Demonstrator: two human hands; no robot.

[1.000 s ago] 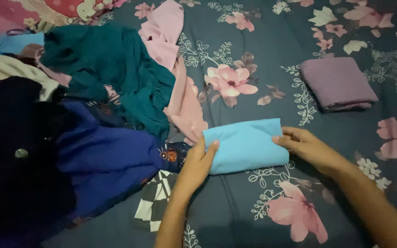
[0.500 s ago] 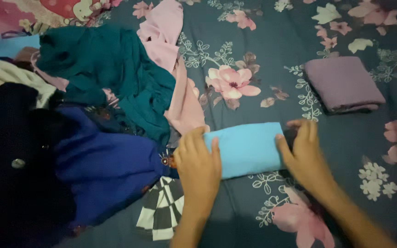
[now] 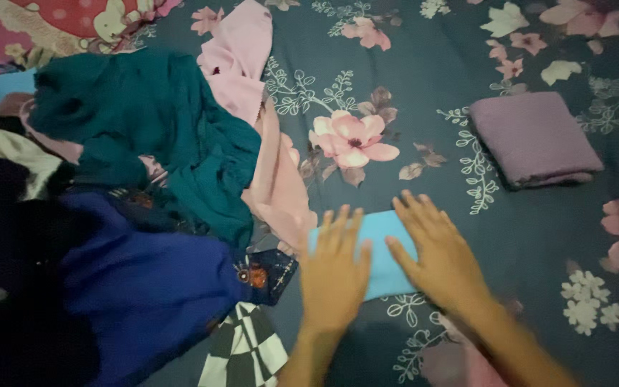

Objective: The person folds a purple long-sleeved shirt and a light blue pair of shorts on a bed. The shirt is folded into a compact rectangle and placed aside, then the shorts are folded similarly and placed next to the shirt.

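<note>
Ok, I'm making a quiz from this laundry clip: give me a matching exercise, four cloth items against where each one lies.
Items:
1. light blue folded cloth
2. purple folded cloth
3. teal garment
4. checkered cloth

Places:
A. alone at the right of the bedsheet
B. at the bottom edge, left of the left hand
C. under both flat hands, the right hand too
D. on top of the pile at the left

Pairs: 1-C, 2-A, 3-D, 4-B

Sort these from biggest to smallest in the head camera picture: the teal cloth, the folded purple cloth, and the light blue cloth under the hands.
1. teal cloth, a big crumpled heap.
2. folded purple cloth.
3. light blue cloth, though the left hand and right hand hide much of it, so this rank is unsure.
</note>
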